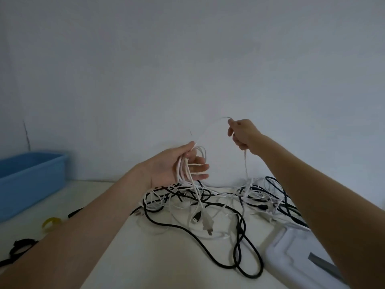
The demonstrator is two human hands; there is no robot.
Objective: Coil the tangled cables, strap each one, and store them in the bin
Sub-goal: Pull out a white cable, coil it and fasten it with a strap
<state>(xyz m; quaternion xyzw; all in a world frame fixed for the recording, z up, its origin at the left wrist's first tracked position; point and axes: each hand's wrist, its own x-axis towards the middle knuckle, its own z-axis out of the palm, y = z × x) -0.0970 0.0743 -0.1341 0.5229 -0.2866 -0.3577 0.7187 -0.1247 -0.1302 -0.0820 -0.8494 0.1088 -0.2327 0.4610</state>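
Note:
A tangle of black and white cables point(208, 202) lies on the white table point(145, 257). My left hand point(177, 165), palm up and raised above the heap, holds several loops of a white cable point(188, 174) under its thumb, with the plug ends dangling below. From there the same cable arcs up to my right hand point(242, 133), which pinches it higher and to the right. Below the right hand the strand drops into the tangle. A blue bin point(27, 180) stands at the far left.
A yellow strap point(52, 223) and black straps point(19, 247) lie near the left table edge, in front of the bin. A white plastic object point(291, 247) with a grey strip sits at the lower right. A plain wall rises right behind the table.

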